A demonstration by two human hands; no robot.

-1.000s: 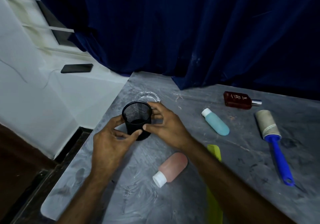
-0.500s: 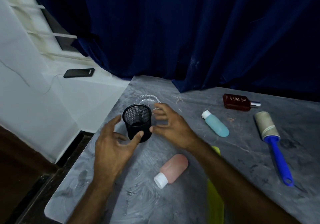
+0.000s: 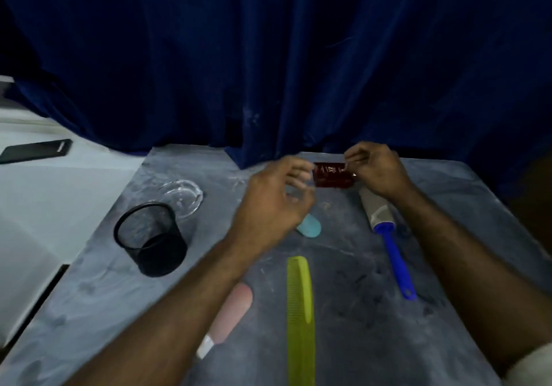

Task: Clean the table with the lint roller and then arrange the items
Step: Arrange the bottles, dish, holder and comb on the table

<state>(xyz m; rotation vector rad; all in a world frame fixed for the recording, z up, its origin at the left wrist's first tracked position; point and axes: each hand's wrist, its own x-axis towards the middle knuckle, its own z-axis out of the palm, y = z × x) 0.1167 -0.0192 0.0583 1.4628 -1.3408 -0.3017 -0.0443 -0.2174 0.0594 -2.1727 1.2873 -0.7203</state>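
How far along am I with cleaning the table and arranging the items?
The lint roller lies set down on the table, so cleaning looks finished. The mesh cup stands upright beside the glass dish, apparently placed. In hand: the right hand pinches the cap end of the brown bottle, and the left hand reaches toward it. Left: the blue bottle, pink bottle and comb lie loose.

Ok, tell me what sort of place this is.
Probably a room at home, set up for grooming: the grey table against a dark blue curtain carries a green comb, a brown bottle and a pink bottle; a phone lies on a white ledge beside it.
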